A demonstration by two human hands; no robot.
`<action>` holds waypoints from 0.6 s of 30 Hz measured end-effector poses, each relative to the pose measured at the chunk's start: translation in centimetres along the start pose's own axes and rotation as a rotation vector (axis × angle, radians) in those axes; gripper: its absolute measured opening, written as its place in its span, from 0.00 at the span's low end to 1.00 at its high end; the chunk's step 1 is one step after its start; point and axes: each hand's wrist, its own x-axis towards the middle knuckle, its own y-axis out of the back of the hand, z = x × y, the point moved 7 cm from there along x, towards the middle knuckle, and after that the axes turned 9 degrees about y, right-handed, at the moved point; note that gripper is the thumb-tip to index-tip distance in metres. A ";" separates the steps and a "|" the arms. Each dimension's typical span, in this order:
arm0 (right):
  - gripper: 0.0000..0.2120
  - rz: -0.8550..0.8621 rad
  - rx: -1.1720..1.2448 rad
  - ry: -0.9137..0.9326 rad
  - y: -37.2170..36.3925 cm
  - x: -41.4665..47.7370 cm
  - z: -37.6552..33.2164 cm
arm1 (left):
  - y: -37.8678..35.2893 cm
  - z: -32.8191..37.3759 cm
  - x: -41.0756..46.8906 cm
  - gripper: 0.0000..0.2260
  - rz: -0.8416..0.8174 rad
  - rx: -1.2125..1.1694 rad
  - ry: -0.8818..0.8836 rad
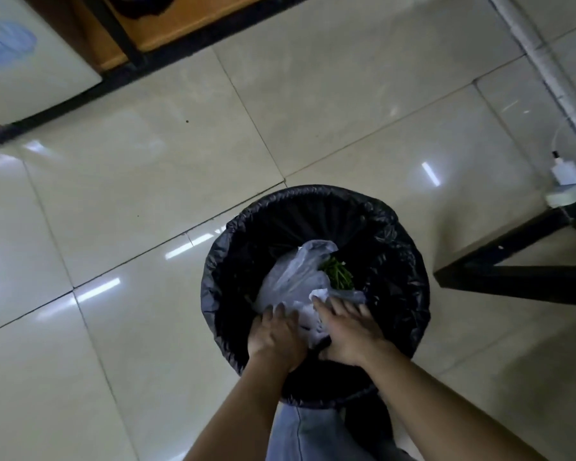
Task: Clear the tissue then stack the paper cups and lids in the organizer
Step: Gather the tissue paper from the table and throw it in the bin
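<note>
White crumpled tissue (308, 322) lies inside a round bin lined with a black bag (409, 294), on top of a clear plastic bag (293, 277) with green stalks (338, 276). My left hand (275, 334) and my right hand (350, 331) reach into the bin side by side, palms down and fingers stretched out flat. The tissue shows between them and just past my right fingertips. Both hands rest on or just over it, and no fingers curl around it. No cups, lids or organizer are in view.
The bin stands on a glossy tiled floor (147, 211). A black table leg and frame (512, 277) is close on the right, with a white charger (566, 173) on an edge above it. A black-framed wooden shelf (167, 34) stands at the far top. My jeans (313, 434) are below.
</note>
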 end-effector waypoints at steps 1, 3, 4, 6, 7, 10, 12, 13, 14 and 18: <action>0.45 0.025 0.011 0.000 1.3 -1.1 -0.4 | 1.1 -0.2 -1.0 0.27 0.018 0.002 -0.001; 0.42 0.118 0.033 -0.005 4.7 -4.0 -1.3 | 4.1 -0.7 -3.7 0.27 0.087 -0.042 -0.004; 0.41 0.182 0.039 -0.006 6.7 -5.7 -1.9 | 5.9 -1.0 -5.3 0.28 0.138 -0.073 -0.009; 0.40 0.330 0.034 -0.004 11.2 -9.5 -3.2 | 10.1 -1.6 -9.0 0.27 0.244 -0.142 -0.026; 0.39 0.401 0.021 -0.005 13.4 -11.6 -4.0 | 12.4 -1.9 -11.0 0.27 0.292 -0.180 -0.037; 0.38 0.600 -0.012 -0.006 21.0 -18.3 -6.7 | 19.5 -2.3 -17.3 0.27 0.435 -0.250 -0.079; 0.37 0.739 -0.040 -0.009 26.0 -23.3 -8.8 | 24.4 -2.2 -21.9 0.27 0.557 -0.279 -0.118; 0.36 0.817 -0.079 -0.018 28.5 -25.9 -9.7 | 26.8 -2.1 -24.3 0.28 0.607 -0.293 -0.144; 0.36 0.881 -0.103 -0.032 30.7 -28.5 -10.6 | 29.2 -1.8 -26.5 0.28 0.655 -0.306 -0.174; 0.39 1.028 -0.131 -0.033 38.1 -37.8 -13.6 | 38.1 -0.1 -35.6 0.30 0.826 -0.350 -0.325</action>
